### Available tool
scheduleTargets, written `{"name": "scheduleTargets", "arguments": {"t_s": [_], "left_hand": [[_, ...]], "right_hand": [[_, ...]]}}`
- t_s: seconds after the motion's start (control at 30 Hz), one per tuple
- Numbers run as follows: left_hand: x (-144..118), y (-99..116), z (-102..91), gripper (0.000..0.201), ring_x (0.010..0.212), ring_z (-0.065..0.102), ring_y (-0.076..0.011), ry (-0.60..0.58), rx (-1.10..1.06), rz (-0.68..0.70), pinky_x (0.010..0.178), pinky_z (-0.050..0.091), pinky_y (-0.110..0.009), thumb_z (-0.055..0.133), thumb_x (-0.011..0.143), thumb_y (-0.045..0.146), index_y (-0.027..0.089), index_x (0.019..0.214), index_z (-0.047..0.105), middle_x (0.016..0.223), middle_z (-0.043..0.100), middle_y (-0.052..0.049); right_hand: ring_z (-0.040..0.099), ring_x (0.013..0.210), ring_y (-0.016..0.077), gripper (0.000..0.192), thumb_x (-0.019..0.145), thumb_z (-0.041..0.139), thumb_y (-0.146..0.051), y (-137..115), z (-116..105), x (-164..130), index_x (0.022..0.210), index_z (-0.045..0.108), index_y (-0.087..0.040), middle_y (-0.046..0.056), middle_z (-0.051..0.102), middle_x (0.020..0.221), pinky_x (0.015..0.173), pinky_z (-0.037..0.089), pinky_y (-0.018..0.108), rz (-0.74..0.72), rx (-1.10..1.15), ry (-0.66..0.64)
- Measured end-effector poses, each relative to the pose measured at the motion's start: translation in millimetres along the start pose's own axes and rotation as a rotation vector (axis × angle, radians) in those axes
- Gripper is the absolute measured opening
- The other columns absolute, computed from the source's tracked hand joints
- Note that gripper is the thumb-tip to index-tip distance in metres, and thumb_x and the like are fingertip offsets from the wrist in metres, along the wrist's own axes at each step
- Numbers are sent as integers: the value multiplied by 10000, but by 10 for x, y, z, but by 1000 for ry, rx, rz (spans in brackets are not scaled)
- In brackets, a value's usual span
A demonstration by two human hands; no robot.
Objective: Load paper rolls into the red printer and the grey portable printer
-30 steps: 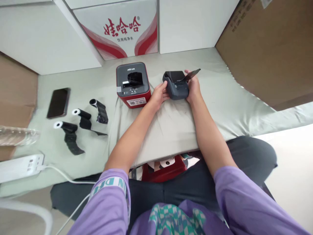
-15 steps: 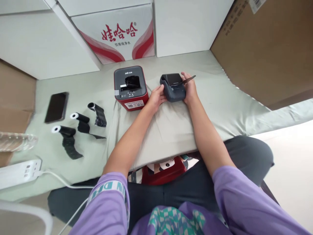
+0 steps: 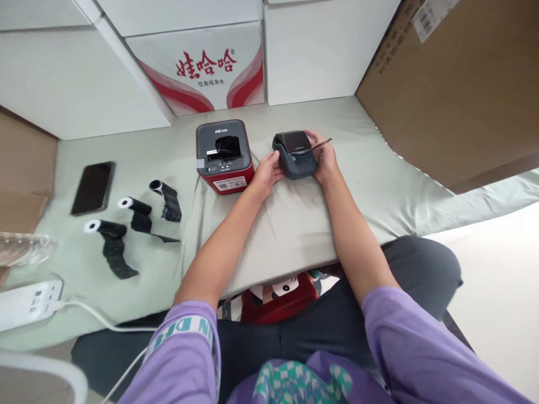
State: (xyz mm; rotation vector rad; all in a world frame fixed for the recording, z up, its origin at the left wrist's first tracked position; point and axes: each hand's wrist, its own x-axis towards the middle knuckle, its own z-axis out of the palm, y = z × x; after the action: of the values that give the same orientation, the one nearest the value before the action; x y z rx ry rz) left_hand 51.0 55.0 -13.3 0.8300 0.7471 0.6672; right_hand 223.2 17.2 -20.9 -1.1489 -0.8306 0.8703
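A small dark grey label printer (image 3: 298, 164) is held between my two hands, with a dark strip (image 3: 321, 144) sticking out to the right of its lid. My left hand (image 3: 268, 173) grips its left side, thumb at the upper corner. Around its right side my right hand (image 3: 323, 159) is wrapped, fingers partly hidden behind the printer. Just left of my left hand stands a larger red and black printer (image 3: 233, 184) with a dark piece of film on its top.
At the left lie several black ribbon rolls (image 3: 113, 229) with loose tails and a phone (image 3: 93, 188). A white power strip (image 3: 29, 304) with a cable (image 3: 90, 310) sits front left. White cartons (image 3: 309, 50) line the back; a brown cardboard box (image 3: 458, 95) stands right.
The whole view has shifted slightly, so things sit a little lower. Both hands keep their hold on the small printer; its tilt looks nearly the same.
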Motion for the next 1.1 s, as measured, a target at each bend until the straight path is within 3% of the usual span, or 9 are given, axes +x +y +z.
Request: {"name": "scheduleTargets", "arguments": {"t_s": [0.23,0.43,0.73,0.93,1.1], "left_hand": [[21,-17,-13,374,1005,769,-241,10,-30,-10,908,602,-360,630,993,472,196,1246,649,1069,786,-99],[18,-19,-9,304,992,771,-224,-5,-23,1,919,596,-351,569,1025,404,181,1216,647,1079,787,-105],[-20,10,25,206,856,771,-202,35,-1,3,852,590,-319,601,995,361,168,1036,661,928,782,-91],[-30,14,30,217,820,763,-208,30,11,-4,799,587,-306,570,999,357,169,940,661,795,749,-71],[-7,-4,18,251,778,756,-209,18,30,3,699,571,-279,545,1007,371,163,949,672,746,730,-64]], "right_hand": [[651,1273,287,468,727,653,-545,-48,-49,-47,1105,667,-269,53,754,1248,1078,558,448,35,48,-25],[651,1268,296,486,712,670,-551,-58,-33,-28,1097,653,-256,66,760,1204,1106,525,469,14,48,-32],[670,1167,259,513,725,601,-565,-152,-106,-62,1137,666,-266,64,738,1238,951,562,403,41,-210,-2],[654,1180,250,519,701,730,-512,-290,-158,-132,1159,685,-273,72,697,1317,930,563,378,62,-288,-22],[660,1195,267,515,689,808,-525,-372,-156,-156,1106,701,-242,110,729,1252,1033,539,430,-6,-316,-74]]}}
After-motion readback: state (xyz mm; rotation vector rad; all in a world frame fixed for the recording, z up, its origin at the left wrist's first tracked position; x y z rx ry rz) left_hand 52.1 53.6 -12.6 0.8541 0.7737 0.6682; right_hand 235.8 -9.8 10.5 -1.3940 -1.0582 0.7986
